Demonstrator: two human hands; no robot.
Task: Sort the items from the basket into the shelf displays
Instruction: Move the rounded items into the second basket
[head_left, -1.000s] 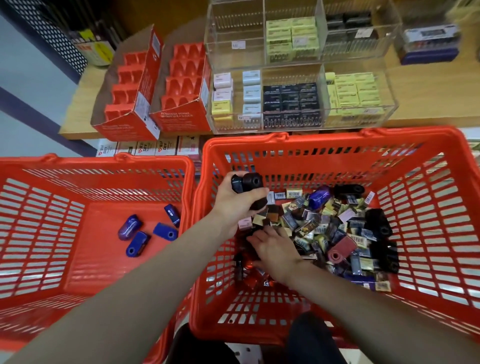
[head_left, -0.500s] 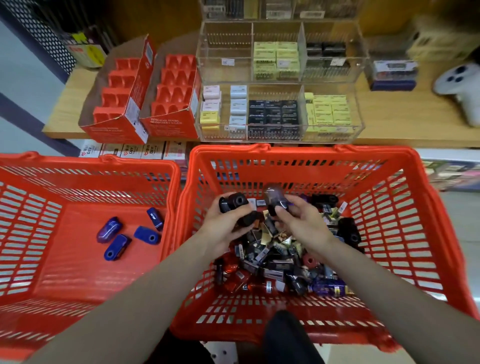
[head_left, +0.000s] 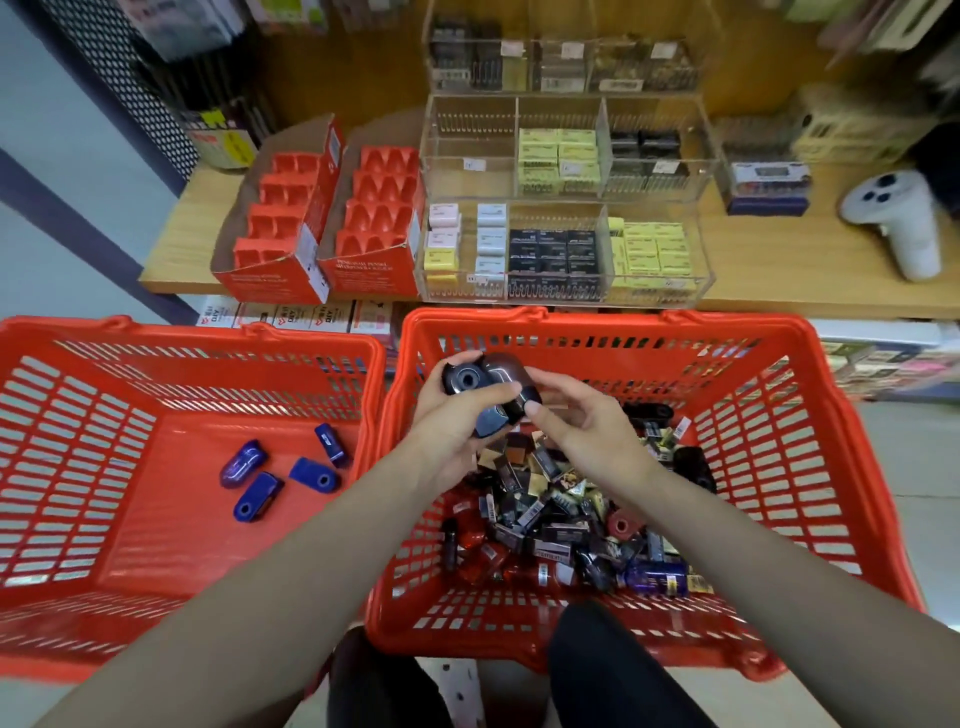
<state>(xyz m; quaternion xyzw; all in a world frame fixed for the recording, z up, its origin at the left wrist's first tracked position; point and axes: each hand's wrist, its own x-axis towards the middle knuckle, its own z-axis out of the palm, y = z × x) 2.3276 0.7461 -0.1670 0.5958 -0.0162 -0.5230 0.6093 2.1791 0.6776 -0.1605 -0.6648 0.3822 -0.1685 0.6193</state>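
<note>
My left hand (head_left: 449, 421) holds several dark pencil sharpeners (head_left: 485, 392) in a cupped grip above the right red basket (head_left: 779, 467). My right hand (head_left: 582, 426) is just beside them, its fingertips touching the lowest sharpener, fingers loosely bent and holding nothing. Beneath both hands lies a heap of small boxed erasers and sharpeners (head_left: 561, 509) on the basket floor. The left red basket (head_left: 104, 467) contains several blue sharpeners (head_left: 280, 470).
On the wooden shelf (head_left: 779, 270) stand two red cardboard display trays (head_left: 322, 218) with vacant slots and a clear acrylic organizer (head_left: 561, 208) holding yellow, black and pastel boxes. A white controller (head_left: 898, 218) lies at the right. My knees are below the baskets.
My right hand picked a dark sharpener from the heap and brought it up to my left hand, which now holds it with the others. The view tilted up toward the shelf.
</note>
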